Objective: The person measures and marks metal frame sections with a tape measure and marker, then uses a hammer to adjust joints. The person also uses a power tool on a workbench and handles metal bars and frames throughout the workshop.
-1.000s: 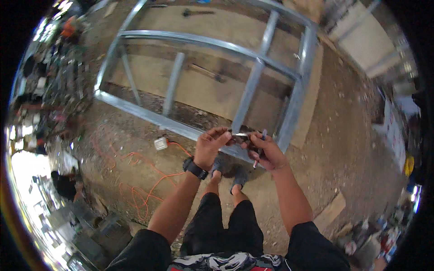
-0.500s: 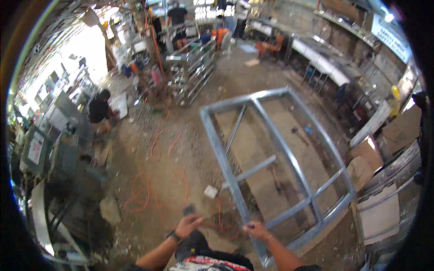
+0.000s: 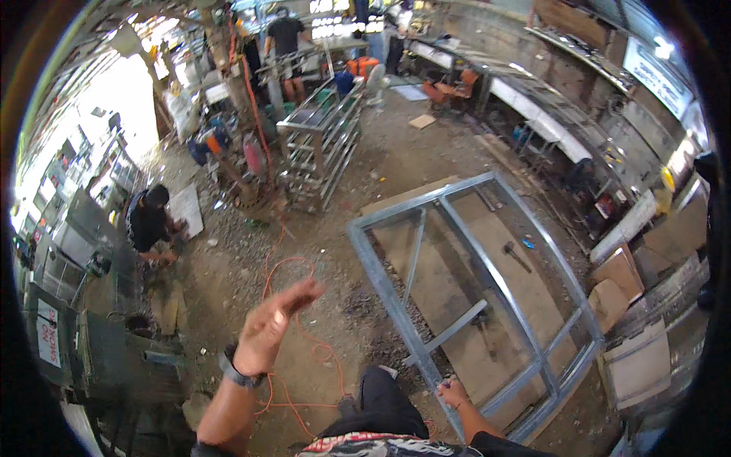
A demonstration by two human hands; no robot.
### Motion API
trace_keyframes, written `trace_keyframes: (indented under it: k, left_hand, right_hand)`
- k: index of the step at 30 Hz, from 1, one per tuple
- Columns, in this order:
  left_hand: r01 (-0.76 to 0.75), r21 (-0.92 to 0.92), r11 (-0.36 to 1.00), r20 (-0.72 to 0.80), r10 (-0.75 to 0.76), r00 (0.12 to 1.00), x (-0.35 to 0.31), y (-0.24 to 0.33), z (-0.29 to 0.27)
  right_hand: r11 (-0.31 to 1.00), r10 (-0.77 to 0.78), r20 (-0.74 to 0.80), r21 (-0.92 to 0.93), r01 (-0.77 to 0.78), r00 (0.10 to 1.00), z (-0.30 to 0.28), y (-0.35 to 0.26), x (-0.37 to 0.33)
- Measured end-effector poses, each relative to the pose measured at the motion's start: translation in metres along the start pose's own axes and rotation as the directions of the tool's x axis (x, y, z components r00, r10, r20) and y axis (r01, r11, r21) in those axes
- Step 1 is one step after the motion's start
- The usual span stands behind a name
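Observation:
My left hand (image 3: pixel 276 326) is raised over the dirt floor, fingers stretched out together and nothing in it. A dark band circles that wrist. Low on the right, my right hand (image 3: pixel 453 393) is closed at the near-left rail of a large frame of grey metal tubing (image 3: pixel 397 306). Something small and dark shows at its fingers, too little to name. A short metal bar (image 3: pixel 449 333) lies across the left rail, and a thin slanting bar (image 3: pixel 415 255) shows near the far-left corner. Inside the frame's outline, a hammer (image 3: pixel 518 257) rests on a brown board (image 3: pixel 449 259).
An orange cord (image 3: pixel 293 263) loops over the floor left of the frame. One person (image 3: pixel 148 225) crouches at the left; another (image 3: pixel 285 46) stands at the back. A metal rack (image 3: pixel 316 145) stands beyond the frame, and a long workbench (image 3: pixel 537 114) lines the right wall.
My left hand has risen, moving up and to the left from low near my body. My right hand stays closed at the frame's rail, while the whole view has shifted.

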State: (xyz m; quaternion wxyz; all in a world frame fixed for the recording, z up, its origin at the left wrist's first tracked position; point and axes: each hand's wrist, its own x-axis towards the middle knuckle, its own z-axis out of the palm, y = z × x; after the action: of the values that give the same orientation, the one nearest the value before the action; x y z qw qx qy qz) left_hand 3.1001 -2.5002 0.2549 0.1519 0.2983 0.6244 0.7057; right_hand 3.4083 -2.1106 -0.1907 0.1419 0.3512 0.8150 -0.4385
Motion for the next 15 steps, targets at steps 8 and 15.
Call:
trace_keyframes:
  k: [8, 15]
  left_hand:
    - [-0.34, -0.295, 0.893, 0.596, 0.45, 0.665, 0.227, 0.106, -0.094]
    - [-0.605, -0.193, 0.773, 0.167, 0.633, 0.756, 0.458, 0.098, -0.146]
  right_hand:
    - [0.976, 0.195, -0.036, -0.086, -0.198, 0.98, 0.038, -0.077, 0.152]
    - [0.974, 0.115, -0.032, 0.202, -0.106, 0.993, -0.018, -0.287, 0.385]
